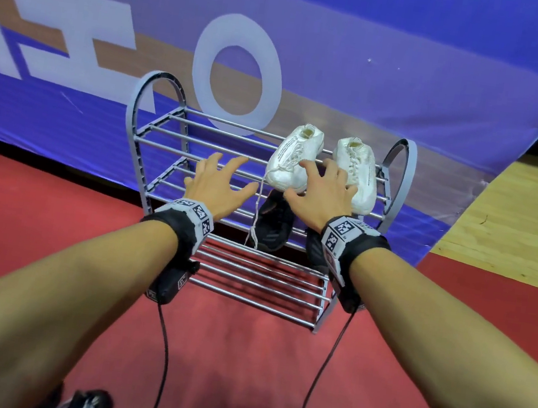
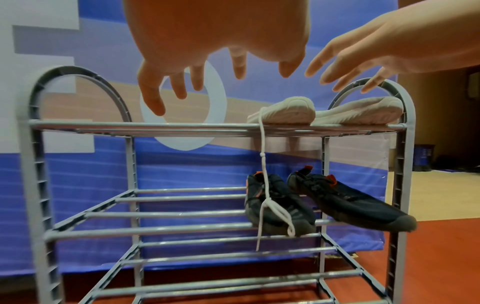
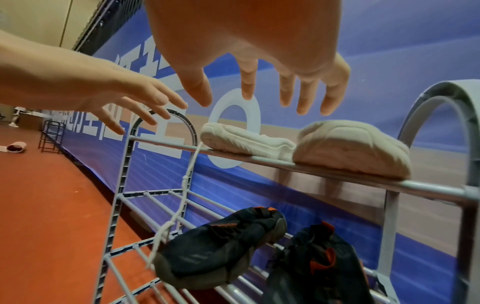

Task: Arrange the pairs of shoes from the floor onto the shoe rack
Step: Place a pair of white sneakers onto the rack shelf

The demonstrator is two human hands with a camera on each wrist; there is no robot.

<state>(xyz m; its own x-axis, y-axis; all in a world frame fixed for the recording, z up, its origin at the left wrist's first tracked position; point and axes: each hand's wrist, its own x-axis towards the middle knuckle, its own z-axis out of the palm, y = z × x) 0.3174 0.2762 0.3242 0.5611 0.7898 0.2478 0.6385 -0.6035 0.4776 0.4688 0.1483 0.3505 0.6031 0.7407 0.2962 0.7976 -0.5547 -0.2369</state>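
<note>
A grey three-tier shoe rack [image 1: 153, 132] stands against a blue banner. Two white sneakers [image 1: 293, 157] [image 1: 355, 167] sit side by side on the right of its top shelf, toes toward me; a loose white lace [image 2: 262, 156] hangs from the left one. Two black shoes with orange trim [image 2: 278, 205] [image 2: 348, 197] rest on the middle shelf below them. My left hand [image 1: 220, 183] hovers with fingers spread above the bare left part of the top shelf. My right hand [image 1: 321, 190] hovers with fingers spread just above the white sneakers' toes, holding nothing.
Red floor [image 1: 52, 208] surrounds the rack; wooden flooring [image 1: 517, 221] lies to the right. The bottom shelf [image 1: 260, 282] holds nothing. A dark shoe [image 1: 84, 402] shows at the bottom edge of the head view. Another dark rack [image 3: 50, 135] stands far along the banner.
</note>
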